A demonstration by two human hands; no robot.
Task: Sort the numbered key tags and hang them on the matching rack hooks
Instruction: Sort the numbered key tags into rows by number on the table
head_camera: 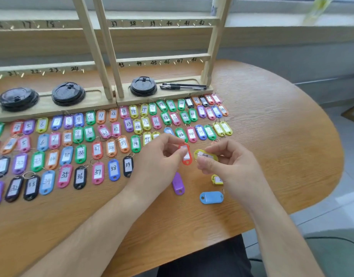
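Note:
My left hand (pixel 162 154) pinches a red key tag (pixel 186 156) by its upper end, and the tag hangs upright above the table. My right hand (pixel 226 158) pinches a yellow key tag (pixel 205 154) lying sideways just right of the red one. Several rows of coloured numbered tags (pixel 96 148) lie sorted on the wooden table (pixel 272 136). Behind them stand two wooden racks (pixel 164 58) with numbered hooks, all bare. Loose near my hands lie a purple tag (pixel 178 183), a blue tag (pixel 211 197) and a yellow tag (pixel 217 179), partly hidden by my right hand.
Black plastic lids (pixel 143 86) sit in stacks on the rack bases, with more at the left (pixel 68 94). Black pens (pixel 183 86) lie on the right rack's base. The table's rounded edge curves off at the right, with floor beyond.

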